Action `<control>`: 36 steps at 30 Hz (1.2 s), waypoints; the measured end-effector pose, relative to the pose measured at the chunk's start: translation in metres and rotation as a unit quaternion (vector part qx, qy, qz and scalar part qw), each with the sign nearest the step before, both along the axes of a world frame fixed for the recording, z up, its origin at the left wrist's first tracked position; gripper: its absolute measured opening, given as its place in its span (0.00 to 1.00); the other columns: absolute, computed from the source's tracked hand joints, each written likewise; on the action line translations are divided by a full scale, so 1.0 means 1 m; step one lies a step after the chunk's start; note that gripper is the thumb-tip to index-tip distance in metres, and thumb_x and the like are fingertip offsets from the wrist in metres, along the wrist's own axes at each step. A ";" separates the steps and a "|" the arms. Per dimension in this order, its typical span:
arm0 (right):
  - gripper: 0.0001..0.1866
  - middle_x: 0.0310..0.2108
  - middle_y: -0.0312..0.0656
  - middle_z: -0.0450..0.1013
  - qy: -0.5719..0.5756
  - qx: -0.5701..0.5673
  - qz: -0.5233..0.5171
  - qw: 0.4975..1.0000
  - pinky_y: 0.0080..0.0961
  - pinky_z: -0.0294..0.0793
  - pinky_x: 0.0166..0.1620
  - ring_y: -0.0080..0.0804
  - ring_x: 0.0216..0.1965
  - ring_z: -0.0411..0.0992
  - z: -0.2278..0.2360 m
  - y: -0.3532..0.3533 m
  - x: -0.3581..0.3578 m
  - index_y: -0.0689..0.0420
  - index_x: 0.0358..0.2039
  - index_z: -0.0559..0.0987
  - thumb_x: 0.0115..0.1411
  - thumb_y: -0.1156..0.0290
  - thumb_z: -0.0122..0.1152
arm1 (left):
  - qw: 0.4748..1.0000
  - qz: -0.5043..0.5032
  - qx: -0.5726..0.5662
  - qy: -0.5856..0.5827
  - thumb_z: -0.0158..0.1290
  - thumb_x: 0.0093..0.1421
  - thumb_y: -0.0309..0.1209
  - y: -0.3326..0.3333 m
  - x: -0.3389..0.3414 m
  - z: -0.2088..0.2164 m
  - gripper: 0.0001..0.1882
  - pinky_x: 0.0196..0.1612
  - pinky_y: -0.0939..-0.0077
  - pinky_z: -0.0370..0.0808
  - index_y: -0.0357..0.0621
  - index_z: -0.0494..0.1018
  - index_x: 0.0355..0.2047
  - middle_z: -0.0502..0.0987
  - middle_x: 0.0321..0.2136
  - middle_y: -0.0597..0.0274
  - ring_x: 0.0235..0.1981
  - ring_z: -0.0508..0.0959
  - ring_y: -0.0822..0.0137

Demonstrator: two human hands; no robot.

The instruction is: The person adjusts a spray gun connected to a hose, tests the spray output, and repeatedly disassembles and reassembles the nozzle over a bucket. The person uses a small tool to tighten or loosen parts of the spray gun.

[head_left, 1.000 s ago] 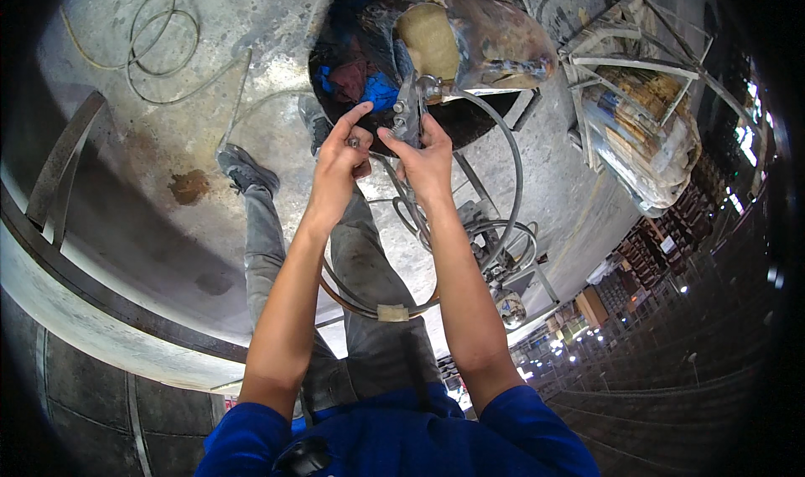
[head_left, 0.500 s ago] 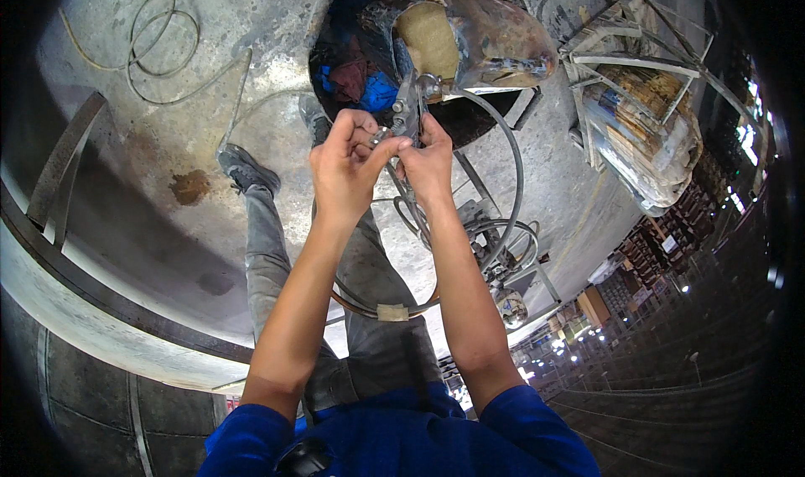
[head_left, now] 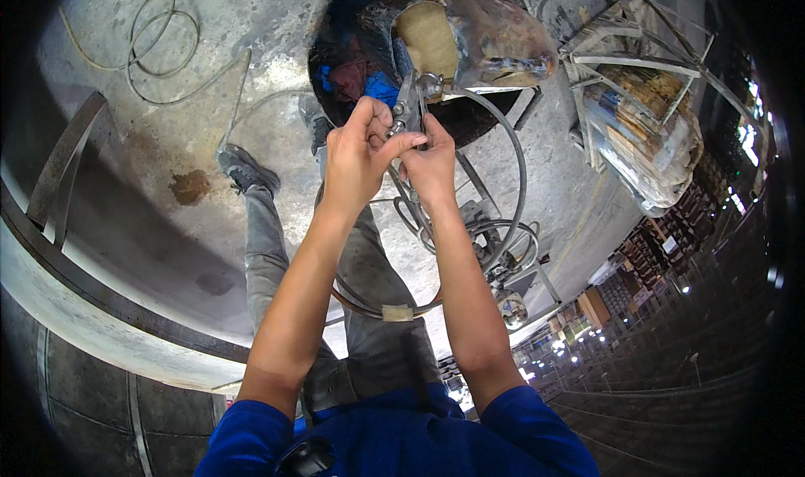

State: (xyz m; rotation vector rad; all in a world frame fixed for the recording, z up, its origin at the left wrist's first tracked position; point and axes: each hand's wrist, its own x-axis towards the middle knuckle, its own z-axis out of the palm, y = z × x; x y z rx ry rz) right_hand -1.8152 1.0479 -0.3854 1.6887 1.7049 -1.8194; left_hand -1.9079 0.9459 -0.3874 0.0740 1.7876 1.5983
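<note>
In the middle of the head view, a grey metal spray gun (head_left: 409, 109) with round knobs and a hose fitting is held up in front of me. My right hand (head_left: 432, 160) is closed round its lower part. My left hand (head_left: 359, 154) closes on the gun's left side, its fingers at a small metal fitting (head_left: 394, 130) and its thumb reaching across towards my right hand. The fingers cover part of the gun. A grey hose (head_left: 518, 154) curves away from the gun to the right, and more hoses hang below my hands.
Beyond the gun stands a dark round bin (head_left: 331, 32) holding blue and maroon material, with a stained curved piece (head_left: 503, 41) across it. A metal frame (head_left: 637, 57) stands right. Coiled hose (head_left: 163, 45) lies on the floor at left. Hose-wrapped equipment (head_left: 495, 242) is near my right forearm.
My left hand has shifted slightly up and right, closer against the gun, and its thumb reaches further across. My right hand stays round the gun, nearly still.
</note>
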 end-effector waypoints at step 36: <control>0.11 0.38 0.43 0.82 -0.034 0.313 0.113 0.942 0.29 0.81 0.44 0.28 0.40 0.81 0.071 0.026 0.001 0.67 0.47 0.86 0.69 0.73 0.69 | 0.865 0.107 0.149 -0.468 0.54 0.76 0.52 0.020 0.089 -0.012 0.23 0.31 0.79 0.68 0.43 0.76 0.35 0.73 0.21 0.69 0.23 0.72 0.75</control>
